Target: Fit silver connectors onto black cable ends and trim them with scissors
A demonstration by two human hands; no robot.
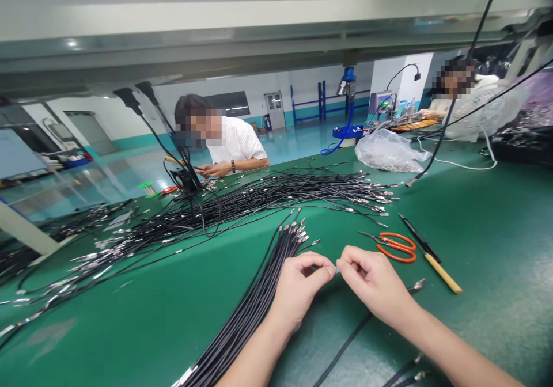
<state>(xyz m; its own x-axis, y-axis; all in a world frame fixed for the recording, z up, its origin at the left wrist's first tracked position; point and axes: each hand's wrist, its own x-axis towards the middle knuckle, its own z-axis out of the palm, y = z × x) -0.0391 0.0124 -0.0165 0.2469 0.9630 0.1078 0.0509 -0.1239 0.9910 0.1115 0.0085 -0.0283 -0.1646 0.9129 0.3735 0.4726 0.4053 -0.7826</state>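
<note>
My left hand (298, 291) and right hand (374, 280) pinch one tiny metal wire end (336, 270) tight above the green bench (488, 295)

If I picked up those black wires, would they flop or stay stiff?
Probably floppy: the bundle of black wires curves along the green mat. Likely light too, since each wire looks thin. Their crowded metal terminals might snag.
</note>
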